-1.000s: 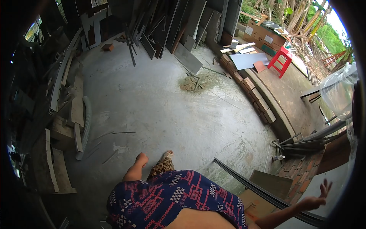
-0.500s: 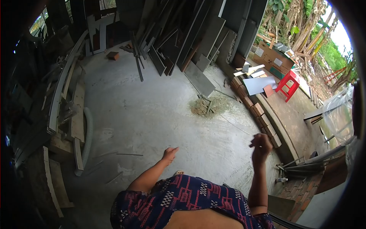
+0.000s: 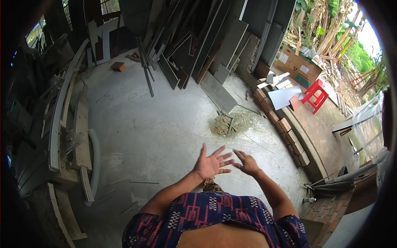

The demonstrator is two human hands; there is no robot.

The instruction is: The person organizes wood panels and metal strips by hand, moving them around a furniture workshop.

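Bare hands — left hand (image 3: 210, 163) and right hand (image 3: 247, 162) — fingers spread, empty, fingertips nearly touching.

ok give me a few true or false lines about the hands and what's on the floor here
1. The left hand and right hand are open and hold nothing. True.
2. The stool is blue. False: it is red.
3. A pile of debris lies on the floor beyond the hands. True.
4. The hose lies beside the stool. False: it lies at the far left, beside the planks.
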